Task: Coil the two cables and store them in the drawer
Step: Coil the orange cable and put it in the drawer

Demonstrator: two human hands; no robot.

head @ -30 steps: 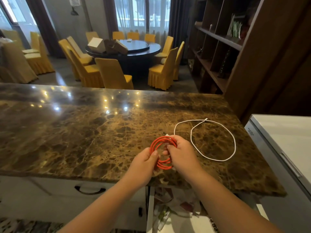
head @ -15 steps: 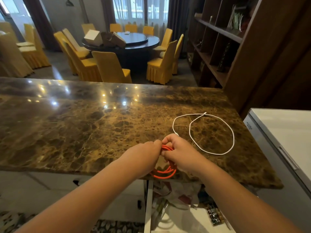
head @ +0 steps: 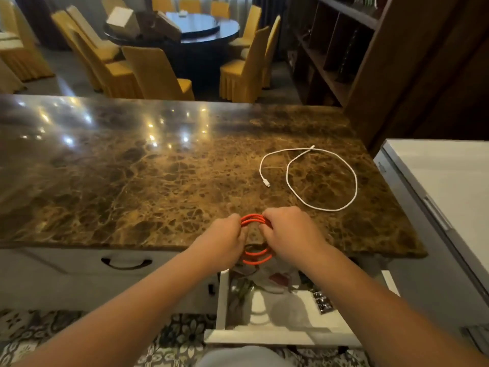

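A coiled orange cable [head: 253, 219] is held between my left hand [head: 225, 237] and my right hand [head: 288, 234], each gripping one side of the coil at the front edge of the marble counter [head: 132, 176]. The coil's lower loops hang over the open white drawer [head: 262, 337] just below. A white cable [head: 321, 178] lies loose in a wide loop on the counter, to the right beyond my right hand, with one plug end pointing toward me.
The open drawer holds plastic bags and small items. A shut drawer with a dark handle [head: 126, 263] is to its left. A white appliance [head: 444, 186] stands at the right. A wooden shelf [head: 344, 49] and yellow chairs [head: 156, 72] lie beyond the counter.
Both hands with the orange coil have drawn back toward the counter's front edge, over the open drawer. The view has tilted down. The white cable has not moved.
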